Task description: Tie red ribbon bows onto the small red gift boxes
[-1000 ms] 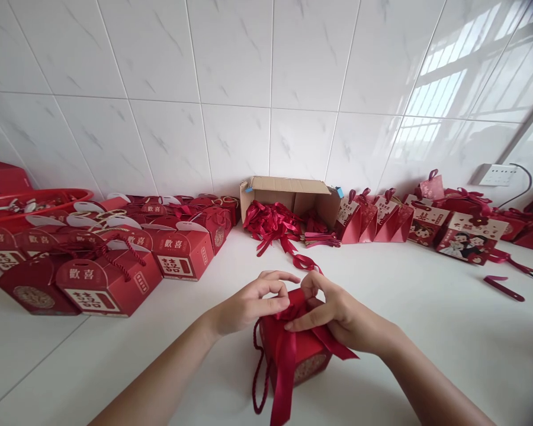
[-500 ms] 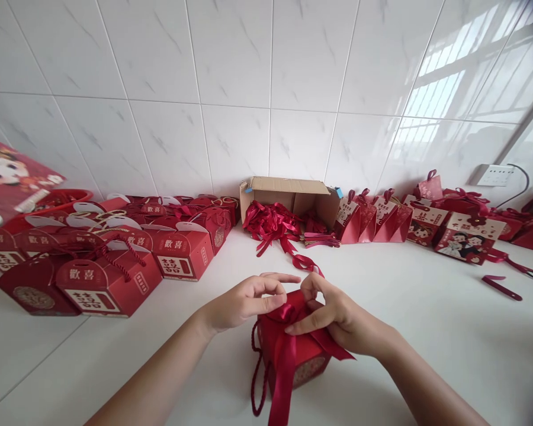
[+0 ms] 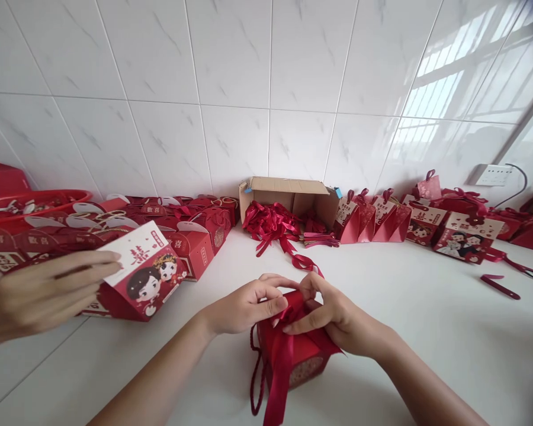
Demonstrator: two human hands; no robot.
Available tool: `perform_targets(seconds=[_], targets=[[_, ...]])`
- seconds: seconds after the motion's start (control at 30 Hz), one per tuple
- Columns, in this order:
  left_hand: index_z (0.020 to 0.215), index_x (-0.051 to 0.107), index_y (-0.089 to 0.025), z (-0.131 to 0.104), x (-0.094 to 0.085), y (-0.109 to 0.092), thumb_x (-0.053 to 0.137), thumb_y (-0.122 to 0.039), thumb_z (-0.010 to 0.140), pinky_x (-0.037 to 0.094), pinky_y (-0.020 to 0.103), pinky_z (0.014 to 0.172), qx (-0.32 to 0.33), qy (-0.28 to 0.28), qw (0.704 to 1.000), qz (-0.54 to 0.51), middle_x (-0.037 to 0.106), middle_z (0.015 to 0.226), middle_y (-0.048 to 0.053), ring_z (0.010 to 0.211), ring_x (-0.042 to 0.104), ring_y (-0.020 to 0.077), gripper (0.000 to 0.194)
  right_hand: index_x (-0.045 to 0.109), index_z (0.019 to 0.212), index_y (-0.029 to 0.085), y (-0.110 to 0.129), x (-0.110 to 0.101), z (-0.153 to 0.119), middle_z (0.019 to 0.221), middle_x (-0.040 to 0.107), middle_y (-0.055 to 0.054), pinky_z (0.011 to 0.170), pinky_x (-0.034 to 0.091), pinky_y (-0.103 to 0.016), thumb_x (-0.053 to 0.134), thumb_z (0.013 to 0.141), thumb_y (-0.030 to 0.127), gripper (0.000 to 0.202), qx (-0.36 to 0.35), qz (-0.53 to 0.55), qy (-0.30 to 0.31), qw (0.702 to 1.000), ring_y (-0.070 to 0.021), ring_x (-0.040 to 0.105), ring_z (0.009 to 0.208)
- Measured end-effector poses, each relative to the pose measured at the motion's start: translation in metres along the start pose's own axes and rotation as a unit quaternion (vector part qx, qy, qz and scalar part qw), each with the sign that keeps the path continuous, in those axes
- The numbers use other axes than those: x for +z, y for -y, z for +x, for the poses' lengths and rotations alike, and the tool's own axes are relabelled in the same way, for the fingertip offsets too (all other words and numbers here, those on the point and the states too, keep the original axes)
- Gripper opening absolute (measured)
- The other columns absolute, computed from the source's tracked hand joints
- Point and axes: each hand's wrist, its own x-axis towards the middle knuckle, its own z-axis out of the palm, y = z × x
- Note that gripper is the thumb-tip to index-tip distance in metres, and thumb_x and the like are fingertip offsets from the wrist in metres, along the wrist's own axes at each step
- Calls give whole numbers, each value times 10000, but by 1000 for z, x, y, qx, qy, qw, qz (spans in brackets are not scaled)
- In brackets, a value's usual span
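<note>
One ribbon (image 3: 281,370) lies over the box (image 3: 304,358), right hand (image 3: 349,324) pinching it, left hand (image 3: 238,307) half curled, hold unclear; I'd say tying step, next wanting a snug pull.

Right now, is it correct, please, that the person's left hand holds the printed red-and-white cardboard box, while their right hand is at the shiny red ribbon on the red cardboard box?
No: in the head view, a co-worker's hand holds the printed box; the person's left hand is at the shiny red ribbon on the red cardboard box, as is the right hand.
</note>
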Motion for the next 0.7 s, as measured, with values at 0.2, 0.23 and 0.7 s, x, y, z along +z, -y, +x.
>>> perform_targets(seconds=[0.2,0.23,0.7], targets=[[639,580,-182,-1,0,-5,644,-459,747,279,416,1052,-2,-31,999,-32,492,1339,53,1245,417,281,304,694,1017,341,0,2,-1,900,344,-19,740,482,-278,424,902,95,383,-2,-6,-16,1000,-114,416,820],[633,569,-181,-1,0,-5,625,-459,764,278,412,1051,-8,-40,999,-28,502,1325,55,1242,420,274,312,693,1018,343,-1,2,-1,900,346,-20,739,481,-280,429,901,98,380,-1,-11,-18,1000,-115,414,816],[762,546,-184,1,30,-22,583,-357,807,455,268,715,-34,-163,986,-18,649,841,19,775,573,156,183,716,979,305,5,0,-1,910,343,-25,803,484,-280,406,898,79,392,-6,-24,-21,999,-123,432,895]])
